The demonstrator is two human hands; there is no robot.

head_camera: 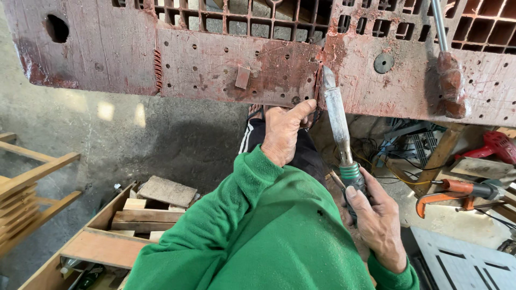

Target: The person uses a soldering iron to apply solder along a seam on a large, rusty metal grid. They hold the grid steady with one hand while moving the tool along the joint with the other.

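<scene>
A worn dark-red plastic panel [215, 64] with grid openings and small holes spans the top of the view. A crack or seam runs down it near the middle right. My right hand [376, 220] grips the green-collared handle of a long soldering-iron-like tool [338, 123], whose flat tip touches the seam at the panel's lower edge. My left hand [282, 131] presses its thumb against the panel's bottom edge just left of the tip. Green sleeves cover both arms.
A wooden crate [107, 225] of wood scraps sits lower left, with a wooden frame [27, 188] further left. An orange clamp [441, 196], a red power tool [497, 145] and cables lie at right. A second rod with a red-coated end [449, 80] rests on the panel.
</scene>
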